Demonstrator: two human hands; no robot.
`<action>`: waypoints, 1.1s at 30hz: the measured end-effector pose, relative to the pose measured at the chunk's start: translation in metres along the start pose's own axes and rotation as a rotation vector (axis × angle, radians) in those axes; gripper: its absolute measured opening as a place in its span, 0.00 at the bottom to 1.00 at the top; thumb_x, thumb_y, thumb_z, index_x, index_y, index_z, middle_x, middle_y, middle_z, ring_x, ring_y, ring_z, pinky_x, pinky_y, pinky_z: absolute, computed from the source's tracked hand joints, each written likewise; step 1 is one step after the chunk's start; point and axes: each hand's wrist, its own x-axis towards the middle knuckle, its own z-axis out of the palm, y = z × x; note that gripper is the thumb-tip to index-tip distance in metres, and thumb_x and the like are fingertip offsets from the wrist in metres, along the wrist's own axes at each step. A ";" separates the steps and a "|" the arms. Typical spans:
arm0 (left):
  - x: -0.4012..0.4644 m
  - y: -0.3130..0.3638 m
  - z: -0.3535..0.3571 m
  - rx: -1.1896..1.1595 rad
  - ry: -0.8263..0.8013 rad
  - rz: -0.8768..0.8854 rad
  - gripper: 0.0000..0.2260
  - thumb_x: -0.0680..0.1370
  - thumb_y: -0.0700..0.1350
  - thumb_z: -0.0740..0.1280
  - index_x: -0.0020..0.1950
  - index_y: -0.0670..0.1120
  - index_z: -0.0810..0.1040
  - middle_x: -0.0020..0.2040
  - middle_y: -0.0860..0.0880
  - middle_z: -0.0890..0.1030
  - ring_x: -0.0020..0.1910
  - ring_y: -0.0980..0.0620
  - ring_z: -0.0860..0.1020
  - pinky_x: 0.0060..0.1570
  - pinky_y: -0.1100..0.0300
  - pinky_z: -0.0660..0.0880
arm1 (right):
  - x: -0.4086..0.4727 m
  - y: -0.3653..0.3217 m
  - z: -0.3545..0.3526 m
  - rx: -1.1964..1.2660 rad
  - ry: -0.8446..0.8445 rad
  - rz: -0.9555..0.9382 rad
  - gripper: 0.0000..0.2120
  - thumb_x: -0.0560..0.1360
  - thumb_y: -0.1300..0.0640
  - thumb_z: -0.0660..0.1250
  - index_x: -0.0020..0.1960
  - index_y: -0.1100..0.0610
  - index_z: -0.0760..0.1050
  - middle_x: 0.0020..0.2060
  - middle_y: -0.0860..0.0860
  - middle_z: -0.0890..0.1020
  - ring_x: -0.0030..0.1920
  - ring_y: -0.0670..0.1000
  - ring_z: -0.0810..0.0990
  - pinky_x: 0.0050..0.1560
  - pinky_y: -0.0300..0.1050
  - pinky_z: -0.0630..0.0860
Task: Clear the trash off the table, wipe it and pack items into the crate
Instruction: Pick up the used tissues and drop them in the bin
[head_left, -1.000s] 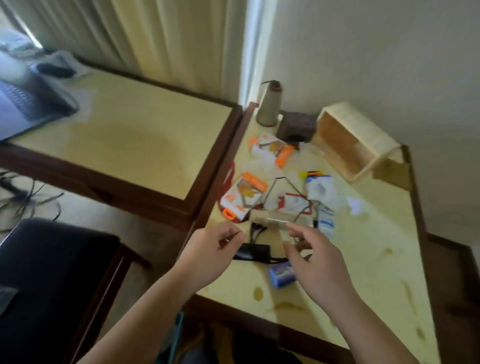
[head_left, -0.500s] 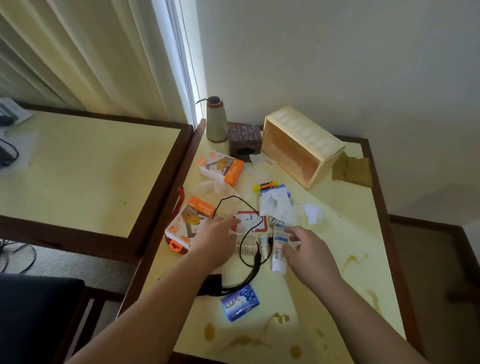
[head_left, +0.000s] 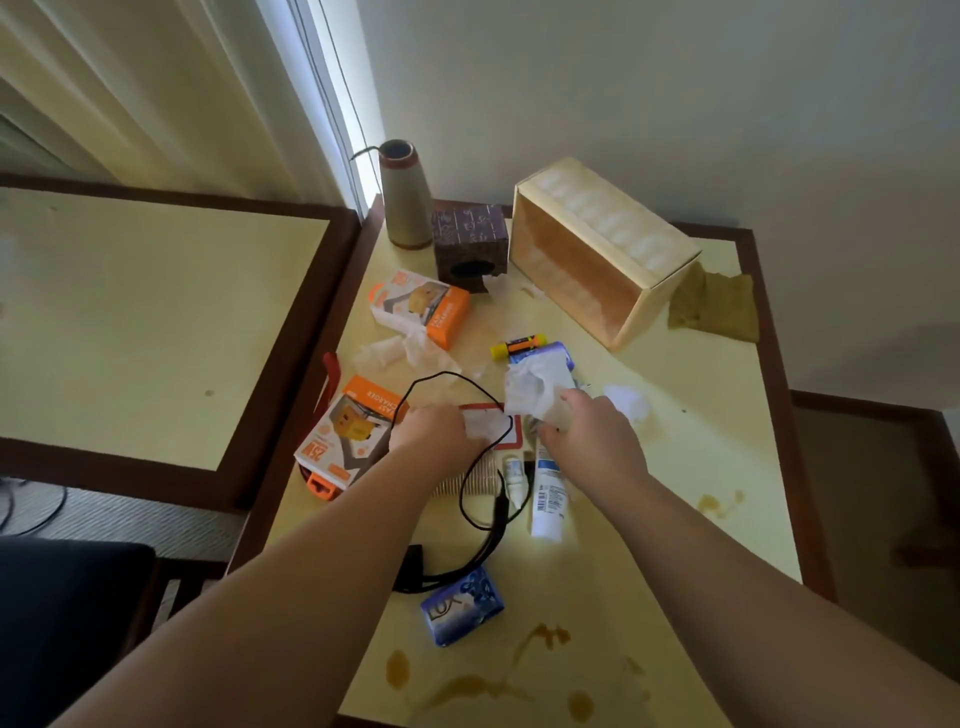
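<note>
Head view, frame centre: right hand (head_left: 592, 441) fingers pinch crumpled tissue (head_left: 535, 387); left hand (head_left: 434, 434) fingers' state hidden, over red-edged card (head_left: 506, 436) on bench (head_left: 701, 467).

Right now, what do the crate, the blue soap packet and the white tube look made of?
Crate: pale wood or woven fibre, matte, lying on its side; ridged top panel, but blur leaves it open.
Soap packet: glossy printed wrapper, paper or film; highlights on the blue.
White tube: smooth plastic, slight sheen, printed label.
</note>
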 end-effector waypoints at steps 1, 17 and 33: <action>0.003 0.000 0.002 -0.026 0.020 -0.022 0.15 0.77 0.59 0.65 0.46 0.48 0.80 0.43 0.48 0.82 0.42 0.46 0.82 0.40 0.55 0.80 | 0.004 -0.002 0.003 -0.016 -0.001 0.000 0.22 0.80 0.45 0.65 0.71 0.51 0.71 0.53 0.53 0.73 0.57 0.60 0.76 0.48 0.52 0.75; -0.071 -0.012 0.003 -0.420 0.391 0.007 0.05 0.82 0.48 0.70 0.48 0.50 0.80 0.42 0.56 0.79 0.44 0.54 0.77 0.48 0.51 0.81 | 0.024 0.010 0.018 0.022 0.136 -0.041 0.11 0.79 0.53 0.65 0.38 0.50 0.74 0.41 0.51 0.75 0.41 0.55 0.76 0.34 0.46 0.69; -0.074 0.039 -0.011 -0.410 0.450 0.262 0.06 0.81 0.53 0.71 0.53 0.51 0.82 0.54 0.56 0.78 0.59 0.51 0.71 0.54 0.57 0.68 | -0.018 0.078 -0.009 0.101 0.324 0.005 0.07 0.80 0.53 0.69 0.52 0.53 0.85 0.52 0.50 0.73 0.57 0.55 0.71 0.54 0.49 0.72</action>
